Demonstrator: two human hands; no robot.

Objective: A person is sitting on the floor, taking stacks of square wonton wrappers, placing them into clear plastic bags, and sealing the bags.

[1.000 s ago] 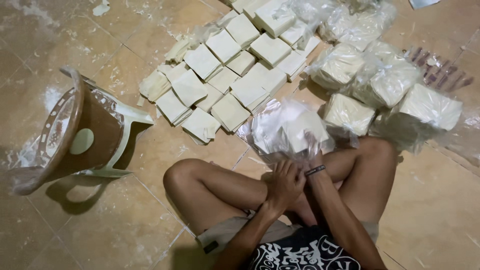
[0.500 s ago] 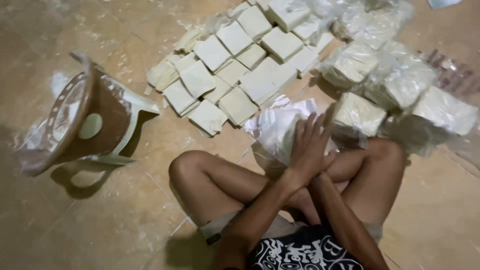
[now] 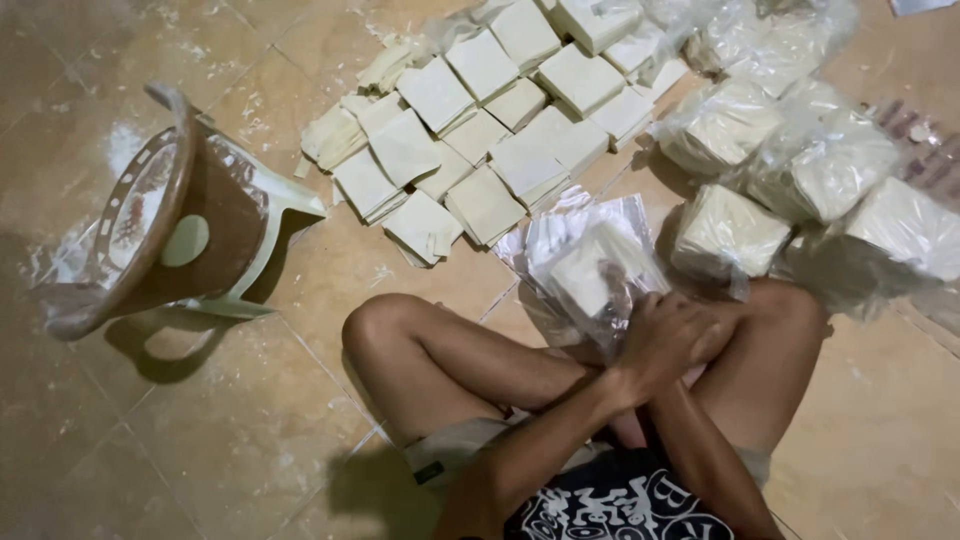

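Seated: both hands (image 3: 675, 335) clamped together on 1 clear plastic bag of white square sheets (image 3: 590, 270), mid-packing; loose white sheet stacks (image 3: 480, 130) nearby on tan tiled floor (image 3: 250, 440).

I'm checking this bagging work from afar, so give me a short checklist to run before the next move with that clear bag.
1. Both hands on the clear bag: ok.
2. White block inside bag: ok.
3. Bag mouth closed: cannot tell, hands cover it.
4. Loose white squares within reach on floor: ok.
5. Filled bags set apart at right: ok.
6. Tipped plastic stool clear of the work: ok.
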